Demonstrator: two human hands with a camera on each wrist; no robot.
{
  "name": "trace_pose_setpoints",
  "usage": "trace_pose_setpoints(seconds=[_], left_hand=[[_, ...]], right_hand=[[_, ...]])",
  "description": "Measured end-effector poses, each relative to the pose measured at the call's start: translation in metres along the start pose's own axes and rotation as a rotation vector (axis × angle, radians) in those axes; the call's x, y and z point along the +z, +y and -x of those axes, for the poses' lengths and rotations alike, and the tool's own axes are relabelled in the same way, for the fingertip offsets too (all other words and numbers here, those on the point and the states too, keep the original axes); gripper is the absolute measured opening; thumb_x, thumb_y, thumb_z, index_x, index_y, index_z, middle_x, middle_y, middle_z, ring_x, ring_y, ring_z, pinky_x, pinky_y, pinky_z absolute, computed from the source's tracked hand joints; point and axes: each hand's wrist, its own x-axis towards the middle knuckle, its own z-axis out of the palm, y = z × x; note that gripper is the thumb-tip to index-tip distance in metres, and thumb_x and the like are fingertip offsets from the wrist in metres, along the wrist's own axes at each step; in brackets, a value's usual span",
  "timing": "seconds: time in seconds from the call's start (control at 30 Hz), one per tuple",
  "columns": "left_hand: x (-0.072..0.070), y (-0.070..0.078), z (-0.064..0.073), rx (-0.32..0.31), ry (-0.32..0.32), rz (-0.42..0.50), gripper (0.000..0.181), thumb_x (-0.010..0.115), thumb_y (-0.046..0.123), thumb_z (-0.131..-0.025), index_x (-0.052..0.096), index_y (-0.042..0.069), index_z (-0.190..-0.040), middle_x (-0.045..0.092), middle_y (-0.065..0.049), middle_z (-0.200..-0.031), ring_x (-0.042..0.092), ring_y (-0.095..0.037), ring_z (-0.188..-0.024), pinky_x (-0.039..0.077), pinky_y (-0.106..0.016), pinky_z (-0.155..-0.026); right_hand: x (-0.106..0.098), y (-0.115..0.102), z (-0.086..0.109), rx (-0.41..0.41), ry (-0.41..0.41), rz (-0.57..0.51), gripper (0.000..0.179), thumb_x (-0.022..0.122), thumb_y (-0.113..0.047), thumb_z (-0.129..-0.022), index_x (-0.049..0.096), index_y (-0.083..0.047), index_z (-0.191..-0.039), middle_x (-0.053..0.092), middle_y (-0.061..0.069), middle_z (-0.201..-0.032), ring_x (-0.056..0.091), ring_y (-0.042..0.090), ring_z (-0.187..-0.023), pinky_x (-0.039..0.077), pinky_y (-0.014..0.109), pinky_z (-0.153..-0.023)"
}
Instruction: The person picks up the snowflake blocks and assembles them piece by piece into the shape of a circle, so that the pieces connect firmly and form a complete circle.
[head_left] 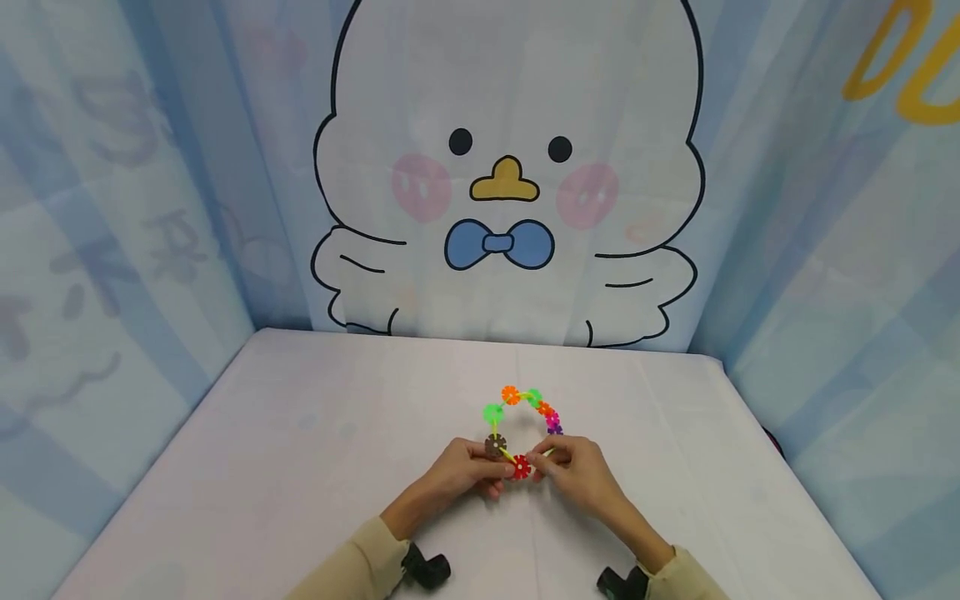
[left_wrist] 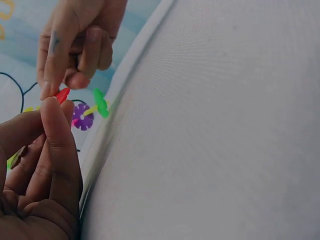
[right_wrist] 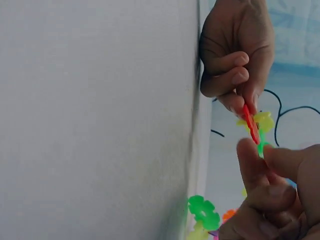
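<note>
A ring of linked plastic flower discs stands up between the two hands, over the white table. My left hand [head_left: 467, 468] pinches the red flower disc [head_left: 521, 467] at the bottom of this ring between thumb and finger. Just above those fingers is a brown disc [head_left: 495, 445], joined by a yellow piece to the red one. My right hand [head_left: 576, 471] grips the ring's lower right side, its fingertips right at the red disc's edge and covering part of the ring. Green discs [head_left: 492, 414], an orange disc [head_left: 510, 395] and a purple disc [left_wrist: 83, 117] form the far side.
The white-covered table [head_left: 337, 417] spreads around both hands. Behind it hangs a curtain [head_left: 510, 300] with a cartoon bird, and blue patterned curtains [head_left: 135, 292] stand at the sides. Black wrist mounts [head_left: 427, 570] show at both sleeves.
</note>
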Motion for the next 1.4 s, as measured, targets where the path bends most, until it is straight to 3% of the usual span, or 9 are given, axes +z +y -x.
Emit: trace_pose_setpoints(seconds=[0.13, 0.2, 0.3, 0.37, 0.53, 0.67, 0.87, 1.03, 1.4], left_hand=[[-0.002, 0.000, 0.000, -0.013, -0.021, 0.025, 0.021, 0.079, 0.010, -0.094, 0.078, -0.006, -0.107, 0.073, 0.002, -0.073, 0.066, -0.005, -0.063, 0.060, -0.020, -0.062], [-0.003, 0.001, 0.000, -0.015, -0.025, 0.026, 0.021, 0.079, 0.011, -0.095, 0.078, -0.006, -0.108, 0.073, 0.002, -0.074, 0.066, -0.005, -0.064, 0.060, -0.020, -0.063], [-0.004, 0.002, 0.001, -0.014, -0.026, 0.024, 0.021, 0.079, 0.011, -0.095, 0.078, -0.006, -0.108, 0.075, 0.001, -0.077, 0.066, -0.005, -0.064, 0.060, -0.020, -0.063], [-0.004, 0.002, 0.001, -0.015, -0.027, 0.022, 0.022, 0.079, 0.012, -0.095, 0.079, -0.005, -0.109, 0.076, 0.001, -0.078, 0.066, -0.005, -0.064, 0.060, -0.021, -0.063], [-0.005, 0.001, 0.001, -0.011, -0.040, 0.034, 0.022, 0.079, 0.012, -0.095, 0.078, -0.006, -0.109, 0.077, 0.000, -0.080, 0.066, -0.005, -0.065, 0.060, -0.021, -0.064], [-0.005, 0.000, 0.000, 0.006, -0.046, 0.054, 0.022, 0.078, 0.010, -0.095, 0.077, -0.008, -0.108, 0.079, -0.001, -0.081, 0.066, -0.004, -0.064, 0.060, -0.021, -0.063], [-0.003, -0.001, 0.000, 0.017, -0.033, 0.057, 0.022, 0.079, 0.010, -0.094, 0.077, -0.008, -0.107, 0.078, -0.002, -0.080, 0.065, -0.005, -0.063, 0.060, -0.021, -0.062], [-0.003, 0.000, 0.001, 0.008, -0.018, 0.040, 0.023, 0.080, 0.013, -0.094, 0.077, -0.007, -0.106, 0.075, 0.000, -0.076, 0.065, -0.005, -0.062, 0.060, -0.021, -0.062], [-0.001, -0.002, 0.000, 0.016, 0.026, 0.021, 0.022, 0.081, 0.013, -0.093, 0.078, -0.006, -0.102, 0.079, -0.003, -0.079, 0.065, -0.004, -0.060, 0.058, -0.020, -0.060]], right_hand=[[-0.011, 0.004, -0.003, 0.152, 0.161, 0.094, 0.019, 0.077, -0.028, -0.098, 0.074, -0.009, -0.100, 0.069, 0.001, -0.073, 0.051, 0.013, -0.066, 0.038, 0.023, -0.058], [-0.017, 0.008, -0.005, 0.216, 0.185, 0.123, 0.025, 0.075, -0.029, -0.099, 0.072, -0.006, -0.109, 0.067, 0.006, -0.081, 0.054, 0.017, -0.071, 0.042, 0.026, -0.060], [-0.024, 0.014, -0.008, 0.256, 0.124, 0.152, 0.035, 0.072, -0.030, -0.101, 0.070, -0.002, -0.123, 0.070, 0.011, -0.099, 0.060, 0.020, -0.085, 0.049, 0.030, -0.069], [-0.026, 0.018, -0.010, 0.274, 0.056, 0.116, 0.038, 0.069, -0.029, -0.103, 0.070, -0.002, -0.129, 0.072, 0.013, -0.110, 0.060, 0.019, -0.089, 0.049, 0.031, -0.072], [-0.026, 0.027, -0.012, 0.345, -0.034, -0.056, 0.035, 0.068, -0.026, -0.104, 0.071, -0.005, -0.131, 0.070, 0.010, -0.107, 0.048, 0.014, -0.061, 0.040, 0.026, -0.055], [-0.025, 0.030, -0.012, 0.322, -0.044, -0.117, 0.029, 0.074, -0.025, -0.101, 0.073, -0.005, -0.121, 0.068, 0.005, -0.100, 0.044, 0.013, -0.055, 0.039, 0.025, -0.051], [-0.028, 0.030, -0.013, 0.237, -0.134, -0.251, 0.027, 0.072, -0.024, -0.102, 0.064, -0.001, -0.114, 0.073, 0.004, -0.085, 0.059, 0.014, -0.067, 0.050, 0.025, -0.056], [-0.031, 0.026, -0.012, 0.169, -0.222, -0.362, 0.028, 0.067, -0.024, -0.105, 0.061, 0.001, -0.115, 0.080, 0.010, -0.095, 0.073, 0.014, -0.076, 0.058, 0.025, -0.062], [-0.030, 0.028, -0.012, 0.156, -0.253, -0.432, 0.023, 0.068, -0.024, -0.105, 0.059, -0.003, -0.110, 0.082, 0.009, -0.096, 0.076, 0.012, -0.080, 0.059, 0.024, -0.064]])
